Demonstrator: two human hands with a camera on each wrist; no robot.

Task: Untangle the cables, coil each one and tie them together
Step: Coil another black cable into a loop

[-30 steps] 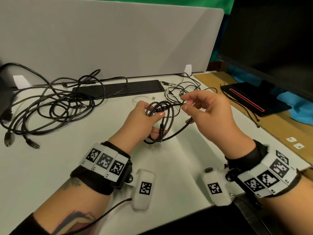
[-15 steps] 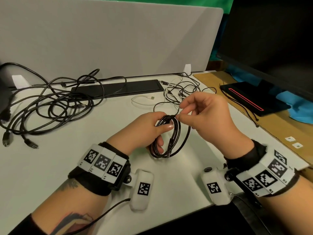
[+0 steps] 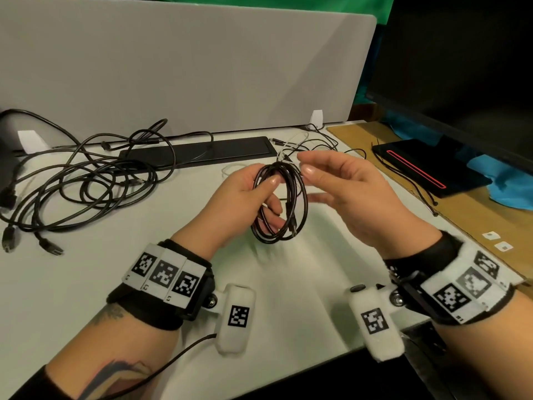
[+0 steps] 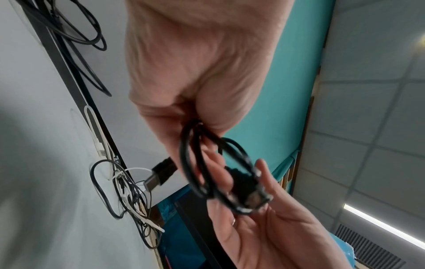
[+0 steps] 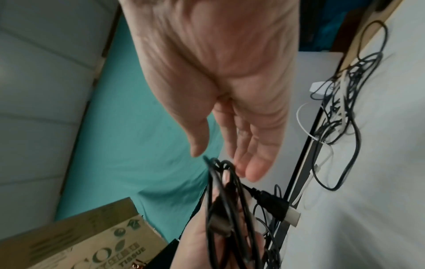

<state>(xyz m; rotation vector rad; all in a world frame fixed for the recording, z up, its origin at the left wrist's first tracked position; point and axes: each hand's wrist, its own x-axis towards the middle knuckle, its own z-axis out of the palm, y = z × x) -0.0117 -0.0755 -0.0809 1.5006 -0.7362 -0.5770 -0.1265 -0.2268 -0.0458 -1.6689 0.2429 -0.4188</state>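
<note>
A thin black cable, coiled into upright loops, is pinched in the left hand.

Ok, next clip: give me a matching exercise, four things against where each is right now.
Things:
1. small coiled black cable
2. large tangle of thick black cables
3. flat black bar
4. thin white cable

Places:
A. left part of the desk
B. along the foot of the grey divider
C. held in the left hand
D. on the desk just beyond the hands

Pairs: 1-C, 2-A, 3-B, 4-D
</note>
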